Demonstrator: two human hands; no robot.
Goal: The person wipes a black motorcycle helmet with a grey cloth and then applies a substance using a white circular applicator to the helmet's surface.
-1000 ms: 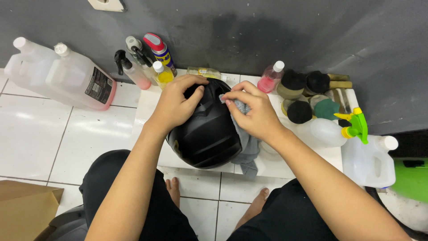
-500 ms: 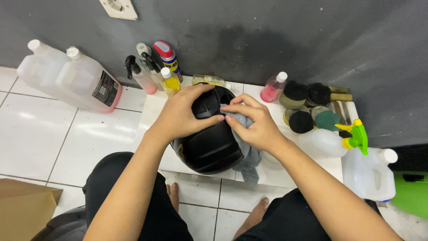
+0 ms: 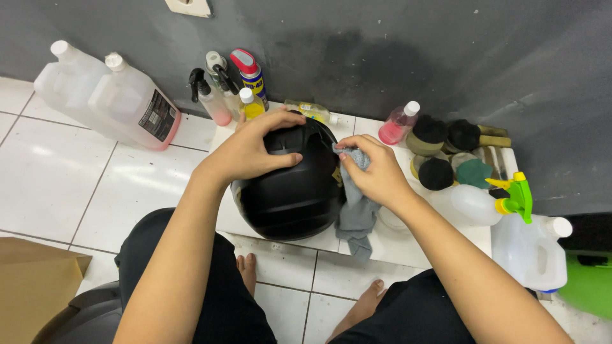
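Black helmet (image 3: 290, 191) sat on a low white desk (image 3: 408, 245) against the dark grey wall, near the desk's left front corner, its shell overhanging the front edge slightly.

Left hand (image 3: 255, 150) lay spread over the helmet's top, palm down, fingers curled onto the far side and thumb pressed on the near face: a steadying grip, not a closed fist.

Right hand (image 3: 376, 172) was closed around a bunched grey cloth (image 3: 356, 213), pressing it against the helmet's right side. The cloth's loose end hung down past the desk's front edge.

Along the desk's back edge, left to right: 2 trigger spray bottles (image 3: 210, 99), a small yellow bottle (image 3: 252, 105), a blue and yellow aerosol can with red cap (image 3: 250, 73), a small bottle lying flat (image 3: 309, 111), a pink bottle with white cap (image 3: 398, 124), then a cluster of round dark foam pads (image 3: 437, 172). Near the right edge lay a clear spray bottle with a green and yellow trigger (image 3: 484, 204).

On the tiled floor (image 3: 64, 185) left of the desk, 2 large translucent jugs (image 3: 111, 99) stood against the wall, touching each other. 1 more white jug (image 3: 535, 251) stood off the desk's right front corner. A brown cardboard box (image 3: 32, 280) showed at the lower left. Bare toes (image 3: 245, 267) were visible below the desk's front edge.
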